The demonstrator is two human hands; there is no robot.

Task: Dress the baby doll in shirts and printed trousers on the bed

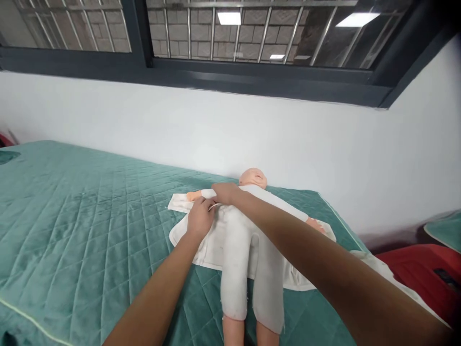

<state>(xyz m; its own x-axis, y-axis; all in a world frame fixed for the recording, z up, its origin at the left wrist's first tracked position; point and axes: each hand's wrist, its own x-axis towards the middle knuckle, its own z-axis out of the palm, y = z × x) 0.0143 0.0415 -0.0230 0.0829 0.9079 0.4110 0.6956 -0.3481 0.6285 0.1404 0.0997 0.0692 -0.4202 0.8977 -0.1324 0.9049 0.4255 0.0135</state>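
Note:
A baby doll [253,178] lies on its back with its head toward the wall, dressed in white cloth. Beneath it a white garment [182,234] is spread out, with the doll's arms stretched to both sides. At the doll's left-hand side in the picture, my left hand [200,218] is closed in a pinch on a thin white tie [215,205]. My right hand [225,193] reaches across the doll's chest to the same spot. Its fingers curl down close to the tie, and what they hold is hidden.
A green quilted cover [108,226] lies under the doll. Behind it stands a white wall [173,125] below a dark-framed window [259,79] with metal bars. A red item [421,269] and some white cloth [374,264] are at the right.

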